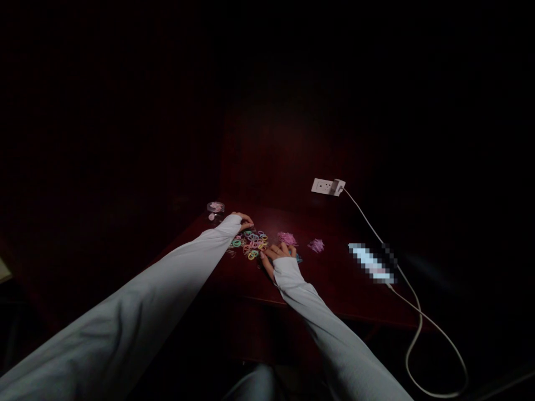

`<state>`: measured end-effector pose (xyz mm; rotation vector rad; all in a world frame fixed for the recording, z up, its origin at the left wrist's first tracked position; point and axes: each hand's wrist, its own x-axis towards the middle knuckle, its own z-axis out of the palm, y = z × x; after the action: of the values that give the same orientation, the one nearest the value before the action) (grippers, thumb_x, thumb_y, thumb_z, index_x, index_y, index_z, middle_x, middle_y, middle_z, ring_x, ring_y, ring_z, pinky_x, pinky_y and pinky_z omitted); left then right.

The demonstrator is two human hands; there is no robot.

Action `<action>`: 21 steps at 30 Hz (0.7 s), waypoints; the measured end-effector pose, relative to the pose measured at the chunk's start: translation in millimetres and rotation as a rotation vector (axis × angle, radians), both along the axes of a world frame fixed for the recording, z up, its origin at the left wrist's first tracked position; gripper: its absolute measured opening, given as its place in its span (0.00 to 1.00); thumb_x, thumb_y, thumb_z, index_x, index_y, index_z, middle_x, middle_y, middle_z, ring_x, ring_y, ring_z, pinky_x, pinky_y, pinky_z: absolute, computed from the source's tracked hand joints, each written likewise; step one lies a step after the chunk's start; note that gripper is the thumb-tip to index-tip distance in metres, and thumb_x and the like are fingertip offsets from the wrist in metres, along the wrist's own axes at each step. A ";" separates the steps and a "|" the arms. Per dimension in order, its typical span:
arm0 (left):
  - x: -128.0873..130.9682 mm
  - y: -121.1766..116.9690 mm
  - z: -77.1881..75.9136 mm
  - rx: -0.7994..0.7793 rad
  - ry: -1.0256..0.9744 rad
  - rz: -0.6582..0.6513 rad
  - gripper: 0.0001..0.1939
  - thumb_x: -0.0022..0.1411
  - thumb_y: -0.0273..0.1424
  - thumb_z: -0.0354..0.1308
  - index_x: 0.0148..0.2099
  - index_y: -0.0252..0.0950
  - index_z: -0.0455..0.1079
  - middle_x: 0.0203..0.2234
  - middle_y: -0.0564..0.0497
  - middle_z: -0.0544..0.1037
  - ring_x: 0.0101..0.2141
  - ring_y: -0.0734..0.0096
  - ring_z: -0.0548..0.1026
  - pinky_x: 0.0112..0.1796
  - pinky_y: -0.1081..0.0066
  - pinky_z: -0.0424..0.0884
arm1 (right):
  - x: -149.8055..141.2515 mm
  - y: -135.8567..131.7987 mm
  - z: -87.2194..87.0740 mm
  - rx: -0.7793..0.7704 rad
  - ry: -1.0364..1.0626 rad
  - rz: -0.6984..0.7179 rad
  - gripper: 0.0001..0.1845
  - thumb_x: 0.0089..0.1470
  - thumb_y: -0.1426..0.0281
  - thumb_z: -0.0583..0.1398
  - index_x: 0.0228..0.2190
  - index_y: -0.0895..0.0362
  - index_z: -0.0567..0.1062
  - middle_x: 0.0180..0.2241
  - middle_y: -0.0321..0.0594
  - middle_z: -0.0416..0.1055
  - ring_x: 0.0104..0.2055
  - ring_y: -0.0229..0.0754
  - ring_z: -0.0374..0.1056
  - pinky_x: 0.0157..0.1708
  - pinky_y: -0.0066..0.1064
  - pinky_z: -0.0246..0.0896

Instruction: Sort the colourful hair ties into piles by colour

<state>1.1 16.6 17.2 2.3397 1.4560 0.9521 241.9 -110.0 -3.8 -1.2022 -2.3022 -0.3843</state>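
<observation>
A loose pile of small coloured hair ties (253, 245), in pink, green, yellow and blue, lies on the dark red table between my two hands. At the pile's far left edge, my left hand (244, 219) is bent down with thumb and fingertips close together; whatever they pinch is too small to make out. My right hand (279, 254) rests palm down at the pile's near right side, its fingers spread and the thumb apart. Just beyond it sits a heap of pink bands (287, 239). Something blue shows partly from under the right hand.
A small purple heap (316, 245) lies farther right. At the back left stands a clear container (215, 206) with pale pink pieces. A blurred-out bright device (371, 263) lies on the right, its white cable (418, 312) looping to a charger (337, 186) in the wall outlet (321, 186).
</observation>
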 end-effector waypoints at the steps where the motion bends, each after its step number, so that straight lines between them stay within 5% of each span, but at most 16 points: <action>1: -2.4 -2.9 -2.8 -0.005 -0.039 -0.001 0.15 0.62 0.40 0.60 0.41 0.35 0.82 0.32 0.49 0.84 0.34 0.67 0.79 0.37 0.74 0.71 | 0.1 0.3 -0.2 -0.002 0.000 0.000 0.15 0.70 0.63 0.54 0.44 0.48 0.81 0.43 0.38 0.80 0.49 0.46 0.65 0.51 0.39 0.46; 4: -6.5 -9.7 -14.9 -0.032 -0.115 0.044 0.15 0.65 0.39 0.58 0.42 0.35 0.81 0.32 0.49 0.84 0.33 0.68 0.79 0.36 0.74 0.71 | 0.5 2.1 -1.8 0.009 -0.012 -0.002 0.15 0.70 0.63 0.54 0.45 0.47 0.81 0.42 0.37 0.80 0.49 0.46 0.65 0.52 0.39 0.46; 8: -5.2 -13.2 -25.3 0.031 0.021 0.076 0.11 0.63 0.37 0.61 0.44 0.38 0.80 0.38 0.49 0.84 0.36 0.67 0.78 0.41 0.70 0.71 | 0.7 5.0 -4.4 0.014 -0.022 -0.018 0.15 0.70 0.62 0.54 0.45 0.47 0.81 0.43 0.38 0.80 0.49 0.46 0.64 0.51 0.39 0.46; 13: 2.6 -12.6 -20.0 0.047 0.173 0.053 0.13 0.65 0.37 0.61 0.50 0.43 0.80 0.49 0.49 0.81 0.52 0.60 0.75 0.53 0.64 0.66 | 1.5 5.6 -4.9 -0.018 0.009 0.001 0.16 0.70 0.63 0.54 0.46 0.47 0.81 0.42 0.38 0.80 0.50 0.47 0.64 0.52 0.39 0.45; 21: 9.4 -2.4 -18.8 0.049 0.216 -0.016 0.11 0.63 0.37 0.63 0.46 0.44 0.83 0.44 0.51 0.82 0.47 0.64 0.75 0.50 0.69 0.67 | 0.4 3.5 -3.8 0.008 -0.036 -0.022 0.16 0.70 0.62 0.53 0.45 0.47 0.81 0.43 0.39 0.80 0.49 0.46 0.65 0.51 0.39 0.46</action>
<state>10.5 14.2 -1.6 2.5529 1.5023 0.7584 242.3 -106.5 -7.6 -1.2275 -2.3179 -0.4257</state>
